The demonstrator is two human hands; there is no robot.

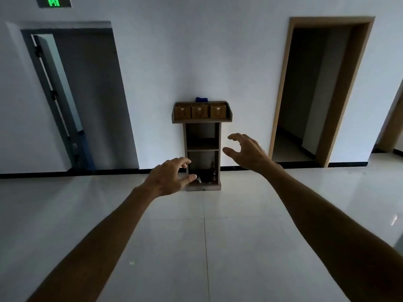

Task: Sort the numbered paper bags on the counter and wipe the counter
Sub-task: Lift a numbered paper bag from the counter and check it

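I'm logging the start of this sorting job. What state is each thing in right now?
Left hand: open, fingers loosely curled, holding nothing.
Right hand: open, fingers spread, holding nothing.
Paper bags: three upright in a row on the counter, untouched; numbers too small to read.
Blue cloth: lying behind the bags, untouched.
Counter: standing against the wall, out of reach.
Left door: ajar.
Right doorway: open.

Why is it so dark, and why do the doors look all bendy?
Head view: the room is dim, so the numbers on the paper bags cannot be read; the wide lens bends the door frames and stretches both arms; the floor shines with faint glare.
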